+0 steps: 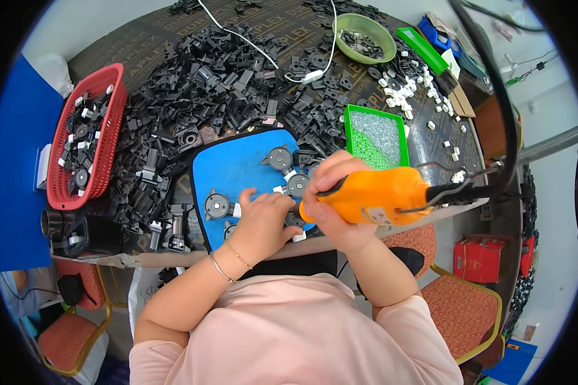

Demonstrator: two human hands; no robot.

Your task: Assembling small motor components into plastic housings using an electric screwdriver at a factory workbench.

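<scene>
In my right hand [337, 215] is an orange electric screwdriver [382, 196], held tilted with its tip toward a black part by my left fingers. My left hand [263, 221] rests on a blue mat [237, 160], thumb and fingers closed around that black plastic part [293, 219], which has a white end piece [300, 237]. The fingers hide much of it, and the screwdriver's bit cannot be seen. Other round black parts lie on the mat: one at the back [280, 158], one beside the screwdriver [297, 185], one at the left [216, 206].
Loose black plastic parts [218, 77] pile behind the mat. A green tray [405, 138] of screws stands right, a green bowl [366, 58] farther back. White pieces [401, 93] lie scattered there. A red basket [119, 115] stands left. A hose [510, 122] and white cable [244, 40] cross the area.
</scene>
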